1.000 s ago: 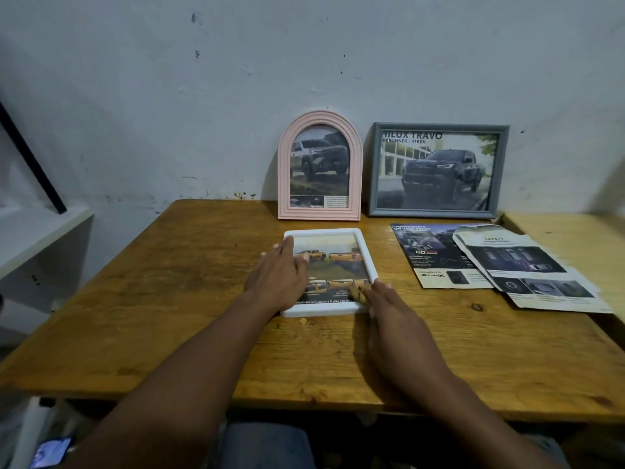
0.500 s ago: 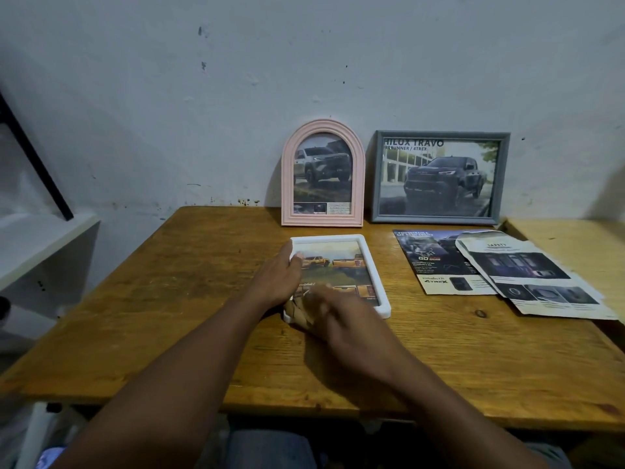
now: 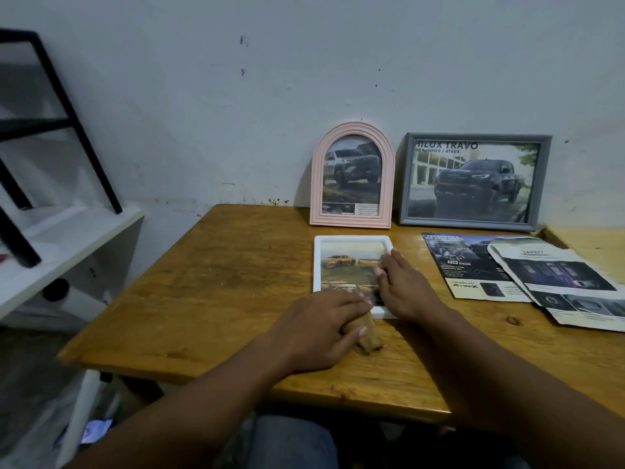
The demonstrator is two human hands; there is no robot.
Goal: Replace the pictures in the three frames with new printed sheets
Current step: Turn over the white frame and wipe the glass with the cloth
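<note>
The white rectangular plastic frame (image 3: 351, 239) lay flat on the worn wooden table (image 3: 236, 282) in front of me, face up, with a print of orange pickup trucks showing in it. My right hand (image 3: 404, 286) rested on the frame's right side, fingers straight and loose against the glass, gripping nothing. My left hand (image 3: 318, 328) covered the frame's near left corner, fingers reaching across the lower edge. A small tan-brown object (image 3: 368, 336) poked out from under that hand beside my thumb; I could not tell what it was, nor whether I pinched it or only lay on it.

Behind the white frame, the pink arched frame (image 3: 352, 177) and the grey rectangular frame (image 3: 473, 181) stood side by side, leaning against the pale wall, each holding a truck picture. To the right on the table lay a dark printed sheet (image 3: 463, 265), with a crumpled pale sheet headed "SAFETY" (image 3: 558, 279) overlapping its right edge.
</note>
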